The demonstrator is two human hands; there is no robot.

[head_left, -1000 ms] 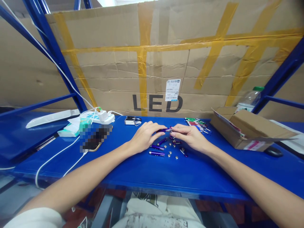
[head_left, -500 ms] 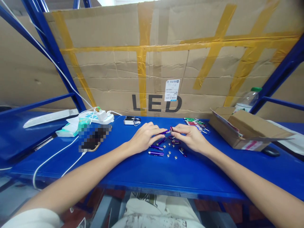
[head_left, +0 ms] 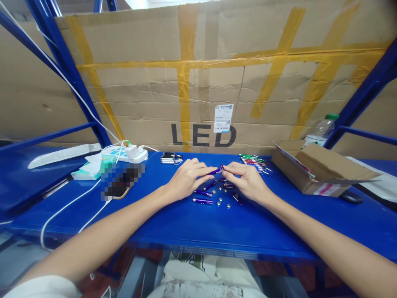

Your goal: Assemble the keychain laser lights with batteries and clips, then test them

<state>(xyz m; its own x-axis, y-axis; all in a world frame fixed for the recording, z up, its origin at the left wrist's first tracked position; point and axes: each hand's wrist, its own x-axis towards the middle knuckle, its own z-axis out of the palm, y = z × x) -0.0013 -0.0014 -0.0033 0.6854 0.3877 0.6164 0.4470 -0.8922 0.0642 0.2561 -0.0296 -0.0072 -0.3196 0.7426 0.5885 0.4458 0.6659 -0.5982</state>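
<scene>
Pinched in the fingers of my left hand (head_left: 187,179) is a slim purple penlight tube (head_left: 216,171), pointing to the right. My right hand (head_left: 249,179) is closed at the tube's right end, its thumb and finger on a small end cap with a dark red clip (head_left: 222,167). The two parts meet or nearly meet; the fingers partly hide the joint. Below the hands lie several loose purple tubes (head_left: 202,201), small silver button cells (head_left: 228,205) and end caps with clips (head_left: 237,198).
Behind the hands lie black and silver penlights (head_left: 169,160) and a row of coloured ones (head_left: 254,160). An open cardboard box (head_left: 325,165) stands right, near a bottle (head_left: 322,130) and a black mouse (head_left: 351,197). Left are a phone (head_left: 122,182), tissues (head_left: 87,169) and a power strip (head_left: 141,155).
Both hands keep their hold on the tube and the cap, with only a slight shift of the fingers and clip. The whole view has moved a little.
</scene>
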